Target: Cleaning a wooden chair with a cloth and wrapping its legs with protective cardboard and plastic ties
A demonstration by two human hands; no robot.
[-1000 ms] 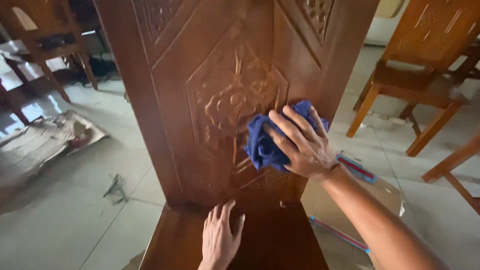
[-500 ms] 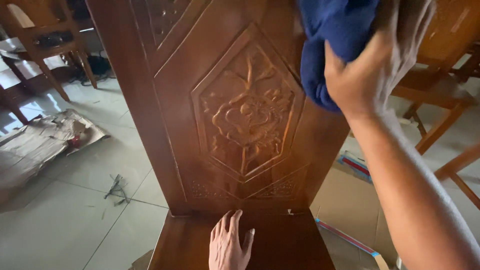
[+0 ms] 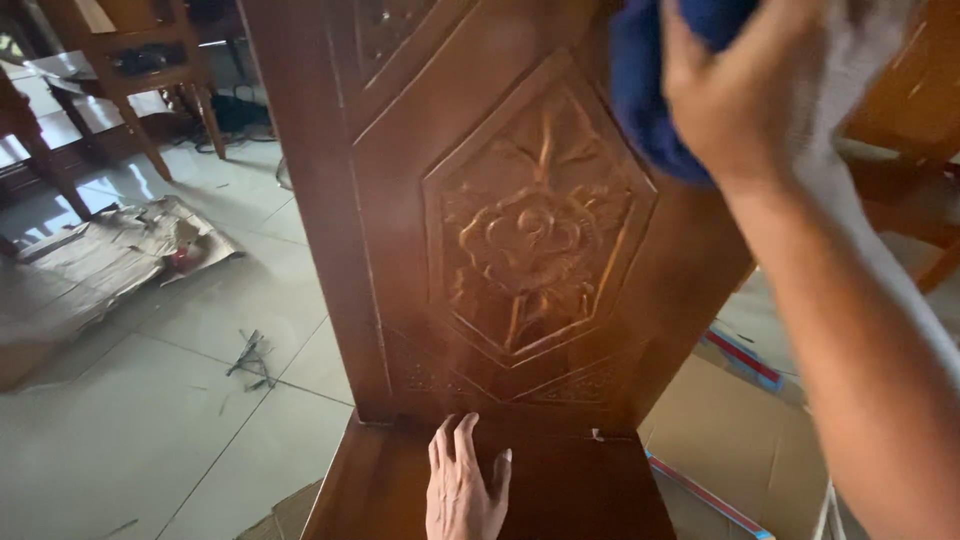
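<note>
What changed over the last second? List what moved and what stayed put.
The right hand, gripping the blue cloth, swept from the lower right of the carved flower panel up to the chair back's upper right. The view drifted slightly. The left hand stayed flat on the seat, and the cloth stayed in the same grip.

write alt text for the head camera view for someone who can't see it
A person's right hand presses a blue cloth against the upper back of a carved wooden chair, while the left hand rests flat on its seat. Flattened cardboard lies on the tiled floor.
</note>
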